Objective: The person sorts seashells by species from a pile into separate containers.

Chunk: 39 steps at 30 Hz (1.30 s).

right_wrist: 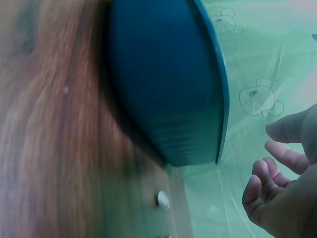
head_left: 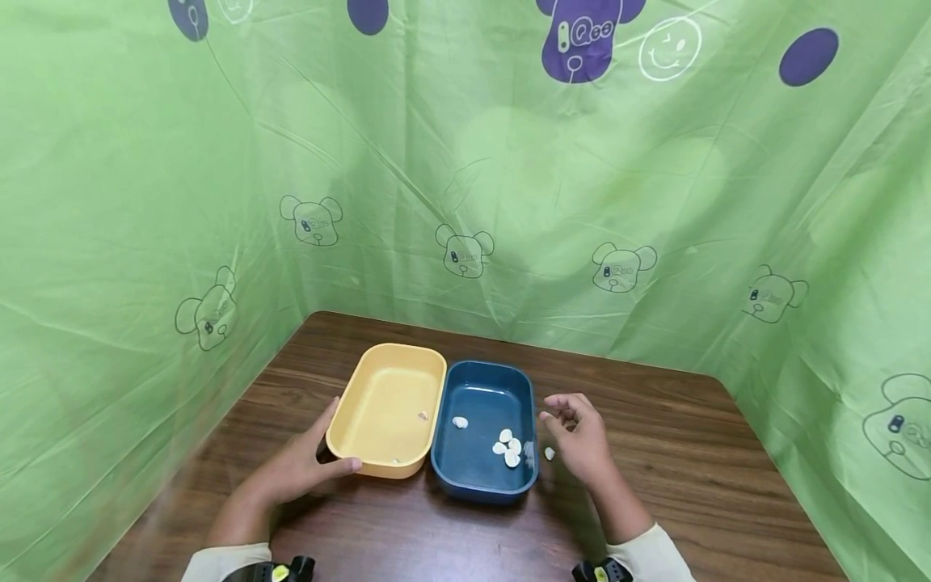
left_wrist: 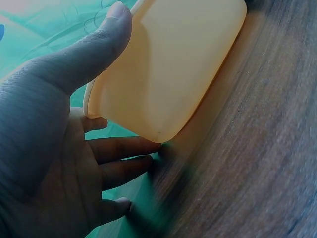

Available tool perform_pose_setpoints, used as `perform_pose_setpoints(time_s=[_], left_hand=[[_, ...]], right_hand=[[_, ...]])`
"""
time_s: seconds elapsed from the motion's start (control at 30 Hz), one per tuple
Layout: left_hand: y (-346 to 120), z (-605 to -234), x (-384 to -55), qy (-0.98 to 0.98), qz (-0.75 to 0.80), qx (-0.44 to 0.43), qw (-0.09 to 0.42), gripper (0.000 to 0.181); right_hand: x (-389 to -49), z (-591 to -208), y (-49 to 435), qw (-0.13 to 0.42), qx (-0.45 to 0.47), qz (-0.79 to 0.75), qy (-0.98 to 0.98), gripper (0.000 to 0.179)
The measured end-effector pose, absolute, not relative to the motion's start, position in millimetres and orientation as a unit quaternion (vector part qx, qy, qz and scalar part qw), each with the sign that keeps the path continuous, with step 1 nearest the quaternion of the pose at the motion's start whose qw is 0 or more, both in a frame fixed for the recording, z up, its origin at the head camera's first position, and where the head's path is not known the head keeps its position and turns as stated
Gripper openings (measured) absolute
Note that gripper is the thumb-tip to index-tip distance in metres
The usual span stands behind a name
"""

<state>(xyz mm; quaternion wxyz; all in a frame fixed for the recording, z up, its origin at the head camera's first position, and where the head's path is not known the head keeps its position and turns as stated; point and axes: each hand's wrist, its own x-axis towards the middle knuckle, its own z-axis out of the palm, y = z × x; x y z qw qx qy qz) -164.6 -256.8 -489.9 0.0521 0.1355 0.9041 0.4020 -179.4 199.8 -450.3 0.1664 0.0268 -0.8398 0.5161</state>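
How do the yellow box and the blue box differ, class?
The yellow box contains tiny bits; the blue box contains more, larger white pieces. The left hand grips the yellow box; neither hand grips the blue box. Both are open-topped, with rounded corners.

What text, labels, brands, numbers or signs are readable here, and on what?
"Qoo", probably (stylised): large purple bear-like print on the green curtain.
No words, just a sign: circled smiley beside it.
Too small to read surely: lettering on the outlined bears.
Too small: any marking on the yellow patches of the black wrist devices.
None visible: yellow tray, blue tray.
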Motion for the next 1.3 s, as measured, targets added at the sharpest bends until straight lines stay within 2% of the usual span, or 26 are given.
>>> perform_pose_setpoints(time_s=[0.67,0.9,1.3], left_hand=[[-257,-491,-164,0.906,0.396,0.149,0.036,0.121],[-256,-491,-164,0.902,0.404,0.146,0.042,0.122],[-257,-490,-165,0.896,0.417,0.142,0.052,0.122]], right_hand=[[-171,-474,233,0.159,0.012,0.453,-0.877,0.014],[-178,-490,243,0.109,-0.001,0.464,-0.879,0.022],[-185,-514,258,0.046,0.034,0.541,-0.839,0.032]])
